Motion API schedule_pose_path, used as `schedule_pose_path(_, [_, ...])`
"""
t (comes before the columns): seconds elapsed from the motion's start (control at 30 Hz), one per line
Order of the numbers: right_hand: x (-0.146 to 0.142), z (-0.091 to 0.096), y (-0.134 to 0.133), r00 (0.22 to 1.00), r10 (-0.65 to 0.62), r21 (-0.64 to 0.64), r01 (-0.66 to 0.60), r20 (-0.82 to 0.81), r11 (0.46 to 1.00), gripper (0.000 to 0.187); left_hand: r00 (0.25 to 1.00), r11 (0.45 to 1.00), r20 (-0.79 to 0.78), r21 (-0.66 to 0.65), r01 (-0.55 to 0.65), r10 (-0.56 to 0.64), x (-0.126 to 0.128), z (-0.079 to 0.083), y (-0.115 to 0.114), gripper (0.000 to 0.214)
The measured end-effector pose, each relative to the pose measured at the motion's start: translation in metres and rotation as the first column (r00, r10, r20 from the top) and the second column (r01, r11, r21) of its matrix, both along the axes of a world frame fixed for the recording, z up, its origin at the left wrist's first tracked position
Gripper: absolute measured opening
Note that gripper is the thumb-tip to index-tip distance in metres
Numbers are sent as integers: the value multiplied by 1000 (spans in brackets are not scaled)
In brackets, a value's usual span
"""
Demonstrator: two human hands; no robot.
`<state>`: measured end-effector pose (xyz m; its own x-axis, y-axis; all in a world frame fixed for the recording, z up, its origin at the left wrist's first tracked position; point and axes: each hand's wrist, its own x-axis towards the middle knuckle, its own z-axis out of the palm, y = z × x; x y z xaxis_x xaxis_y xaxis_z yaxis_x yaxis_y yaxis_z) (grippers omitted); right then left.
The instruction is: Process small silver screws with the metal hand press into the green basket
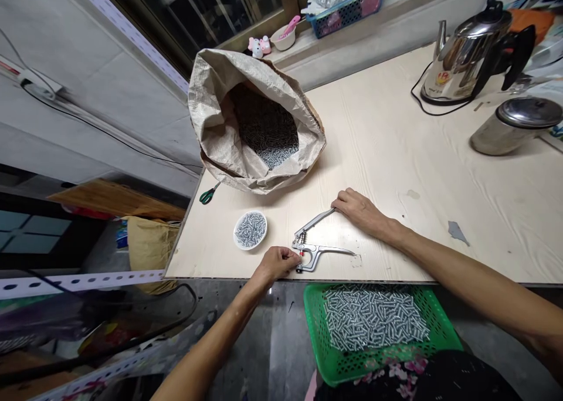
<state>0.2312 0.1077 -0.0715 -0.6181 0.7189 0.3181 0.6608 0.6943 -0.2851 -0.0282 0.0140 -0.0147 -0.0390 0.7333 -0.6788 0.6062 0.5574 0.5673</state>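
Observation:
A silver hand press tool lies on the pale wooden table near its front edge, handles spread apart. My right hand rests on the end of its upper handle, fingers curled over it. My left hand is pinched at the tool's jaw, holding something too small to make out. Just left of it sits a small white dish of little metal parts. A green basket full of the same silver parts sits below the table edge, on my lap.
An open paper sack of metal parts stands at the table's back left, with green-handled scissors beside it. A steel kettle and a lidded steel pot stand at the right. A blue basket sits on the window ledge.

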Motion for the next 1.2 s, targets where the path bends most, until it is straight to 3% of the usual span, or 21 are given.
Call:
schedule_pose_path(0.13, [0,1,0,1000,1,-7,-1,-4,1000,31,993,991,18,-72,115,-114,-2,3,9,33])
schedule_pose_path(0.27, [0,4,0,1000,-2,-23,2,16,1000,31,974,976,-65,-18,216,-216,0,6,17,26])
schedule_pose_path(0.63, [1,4,0,1000,2,-3,-2,14,1000,31,920,942,-204,-33,335,-335,7,10,22,22])
schedule_pose_path(0.83, [-1,4,2,1000,-3,-12,3,15,1000,29,954,948,-85,-167,269,-286,9,4,21,27])
schedule_pose_path(1.0, [5,17,-5,998,60,-154,-64,-27,986,21,968,959,-27,-143,244,-250,7,-2,9,32])
schedule_pose_path(1.2, [24,18,-34,986,163,-207,-153,28,966,99,967,964,3,-79,255,-255,6,-1,1,37])
